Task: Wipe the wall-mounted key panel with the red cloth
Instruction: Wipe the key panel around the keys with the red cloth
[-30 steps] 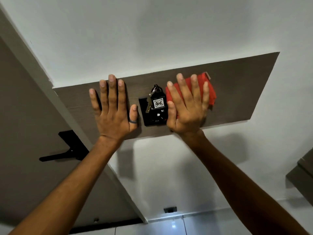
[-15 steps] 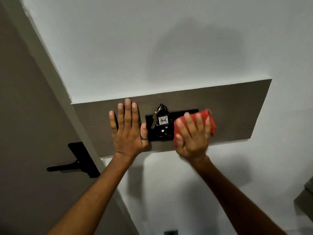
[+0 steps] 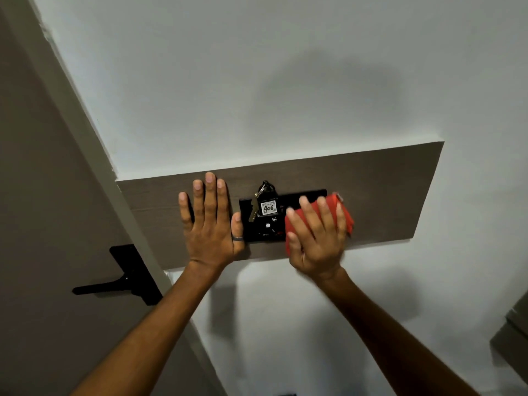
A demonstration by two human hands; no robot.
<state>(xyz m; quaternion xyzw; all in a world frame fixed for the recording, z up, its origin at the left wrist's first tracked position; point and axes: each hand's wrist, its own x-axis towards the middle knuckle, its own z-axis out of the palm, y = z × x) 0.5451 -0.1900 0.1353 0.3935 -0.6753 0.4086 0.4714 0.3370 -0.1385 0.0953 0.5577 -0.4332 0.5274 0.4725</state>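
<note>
Hides the right end of the black key panel [image 3: 303, 197] behind the red cloth [image 3: 344, 212] and the motion-blurred right hand [image 3: 315, 238]. Covers most of the cloth too. Leaves small print above "406" on the key tag [image 3: 269, 207] unreadable. Crops both forearms at the bottom edge.

A white wall [image 3: 257, 81] meets a taupe door [image 3: 43, 195] with a black lever handle [image 3: 114, 284].
</note>
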